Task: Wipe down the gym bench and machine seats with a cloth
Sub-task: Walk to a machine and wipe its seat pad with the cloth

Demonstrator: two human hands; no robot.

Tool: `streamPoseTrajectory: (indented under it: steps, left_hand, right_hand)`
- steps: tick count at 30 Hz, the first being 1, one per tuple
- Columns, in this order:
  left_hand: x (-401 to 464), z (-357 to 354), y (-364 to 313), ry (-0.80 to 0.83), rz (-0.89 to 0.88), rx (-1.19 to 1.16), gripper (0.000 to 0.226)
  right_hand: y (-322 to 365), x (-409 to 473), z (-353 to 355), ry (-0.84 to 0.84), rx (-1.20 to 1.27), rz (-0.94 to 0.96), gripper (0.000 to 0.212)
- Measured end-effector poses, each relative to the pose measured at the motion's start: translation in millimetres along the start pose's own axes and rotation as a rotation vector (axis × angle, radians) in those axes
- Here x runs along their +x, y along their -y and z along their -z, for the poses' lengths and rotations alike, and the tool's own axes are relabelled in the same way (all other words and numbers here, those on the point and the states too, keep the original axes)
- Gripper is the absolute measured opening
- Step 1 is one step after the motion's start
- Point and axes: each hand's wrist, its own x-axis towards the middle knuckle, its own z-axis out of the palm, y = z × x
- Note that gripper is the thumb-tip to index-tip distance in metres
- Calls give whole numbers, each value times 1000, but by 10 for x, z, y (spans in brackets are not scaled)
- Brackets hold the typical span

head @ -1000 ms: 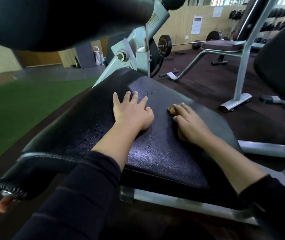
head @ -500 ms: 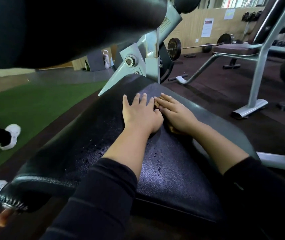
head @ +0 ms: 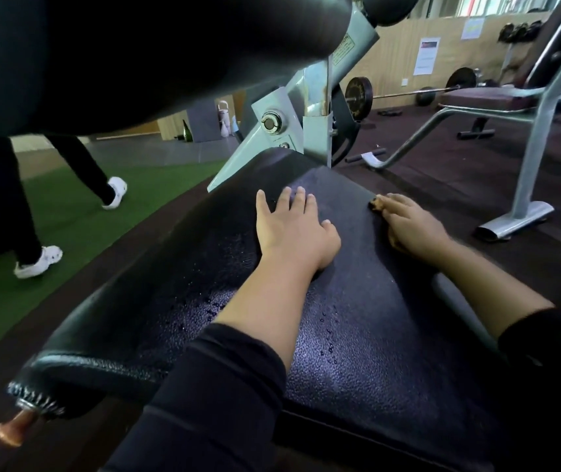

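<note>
A black padded machine seat (head: 357, 352) fills the middle of the head view, beaded with water droplets. My left hand (head: 292, 229) lies flat on its upper middle, fingers spread and straight. My right hand (head: 412, 226) presses a small brown cloth (head: 376, 203) against the seat's right edge; only the cloth's tip shows past my fingertips, the rest is hidden under the palm.
A large black pad (head: 119, 56) hangs overhead at the upper left on a grey steel frame (head: 309, 114). A maroon bench (head: 487, 97) with grey legs stands at the right. A person's legs in white shoes (head: 39, 262) walk on the green turf (head: 67, 226) at left.
My right hand slid the cloth from beside my left hand out to the seat's right edge. My left hand stayed flat. The person at left walked further into view.
</note>
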Motion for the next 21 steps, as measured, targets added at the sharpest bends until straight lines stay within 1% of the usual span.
streamPoseTrajectory:
  steps: [3, 4, 7, 8, 11, 13, 15, 17, 19, 21]
  left_hand:
    - [8, 8, -12, 9, 1, -3, 59]
    - [9, 12, -17, 10, 1, 0, 59]
    - [23, 13, -13, 9, 7, 7, 60]
    - [19, 12, -11, 13, 5, 4, 60]
    - [5, 14, -6, 15, 1, -2, 60]
    - [-6, 20, -4, 20, -4, -2, 60]
    - [-6, 29, -5, 26, -9, 0, 59]
    - [-6, 28, -7, 26, -3, 5, 59]
    - [-2, 27, -16, 28, 2, 5, 59]
    - [2, 24, -26, 28, 3, 3, 59]
  right_hand:
    - [323, -34, -156, -19, 25, 187, 41]
    - [429, 31, -191, 6, 19, 239, 41]
    - [619, 350, -218, 88, 16, 316, 42]
    - [571, 461, -215, 85, 33, 308, 41]
    - [208, 591, -143, 38, 52, 177, 38]
    - [-60, 470, -48, 49, 43, 24, 40]
    - [-184, 266, 32, 30, 16, -61, 39]
    - [-112, 52, 12, -8, 2, -55, 39]
    - [121, -42, -81, -49, 0, 28, 39]
    - [387, 1, -155, -35, 8, 131, 40]
